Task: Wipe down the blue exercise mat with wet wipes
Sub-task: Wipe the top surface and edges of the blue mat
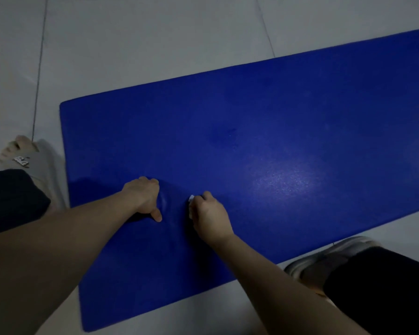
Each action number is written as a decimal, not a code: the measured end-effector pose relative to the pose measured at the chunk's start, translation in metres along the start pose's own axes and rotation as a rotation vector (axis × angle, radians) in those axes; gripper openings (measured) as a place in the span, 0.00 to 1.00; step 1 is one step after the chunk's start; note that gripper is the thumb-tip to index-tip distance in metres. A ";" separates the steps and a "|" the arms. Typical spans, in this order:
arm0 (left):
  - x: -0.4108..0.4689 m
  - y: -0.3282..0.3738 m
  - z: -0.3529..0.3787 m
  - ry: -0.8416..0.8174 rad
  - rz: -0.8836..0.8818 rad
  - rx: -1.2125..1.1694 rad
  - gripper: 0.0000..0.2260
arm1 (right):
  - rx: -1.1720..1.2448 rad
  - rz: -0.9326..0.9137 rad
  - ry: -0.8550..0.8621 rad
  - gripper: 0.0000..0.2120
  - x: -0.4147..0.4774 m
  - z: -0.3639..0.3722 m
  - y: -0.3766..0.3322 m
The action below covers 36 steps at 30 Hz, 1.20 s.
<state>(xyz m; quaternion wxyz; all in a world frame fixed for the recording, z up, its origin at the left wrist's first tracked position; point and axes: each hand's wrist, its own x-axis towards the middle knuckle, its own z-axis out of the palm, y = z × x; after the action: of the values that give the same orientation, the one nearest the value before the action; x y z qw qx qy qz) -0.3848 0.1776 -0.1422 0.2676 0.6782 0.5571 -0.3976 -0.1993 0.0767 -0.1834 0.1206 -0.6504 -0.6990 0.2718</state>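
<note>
The blue exercise mat (264, 141) lies flat on the floor, its long axis running from about 7 o'clock up to 2 o'clock across the view, with the far end cut off by the picture's edge. It is a deep, even blue with rounded corners and a fine grain. A pale sheen shows at 3 o'clock from the hands, and there is a slightly darker smudge near the middle (whether wet or dented I cannot tell).

Near the mat's close long edge, a short ridge is raised in the surface. The left hand (143, 197) sits over this ridge, knuckles up and fingers curled, thumb pressed down at 5 o'clock of the hand, so the fold is gripped between thumb and fingers. Just beside it at 3 o'clock, the right hand (209, 217) is closed round a small white wet wipe (191, 198), which peeps out at the hand's 10 o'clock side and touches the mat.

Around the mat is a pale tiled floor (155, 44) with thin grout lines. At 9 o'clock a foot in a light sandal (38, 160) stands just off the mat's short end; at 4 o'clock a second sandal (324, 257) stands by the long edge. Both legs wear black cloth (385, 286).
</note>
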 end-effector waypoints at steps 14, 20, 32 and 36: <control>0.000 -0.001 0.000 0.000 0.006 -0.030 0.41 | 0.068 0.634 0.310 0.08 0.037 -0.092 0.110; 0.002 0.001 -0.001 -0.006 0.011 -0.020 0.42 | 0.092 0.438 0.201 0.08 0.037 -0.046 0.047; 0.000 0.002 -0.003 -0.013 0.000 -0.030 0.42 | 0.048 0.100 0.004 0.05 0.039 -0.006 -0.004; 0.000 0.003 -0.002 -0.023 -0.003 -0.036 0.42 | 0.107 0.263 0.125 0.06 0.053 -0.035 0.046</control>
<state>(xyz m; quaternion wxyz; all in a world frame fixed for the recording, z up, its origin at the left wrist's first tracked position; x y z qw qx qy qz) -0.3812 0.1787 -0.1410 0.2858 0.6678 0.5620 -0.3956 -0.1487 0.1367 -0.1892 0.1617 -0.7448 -0.5833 0.2810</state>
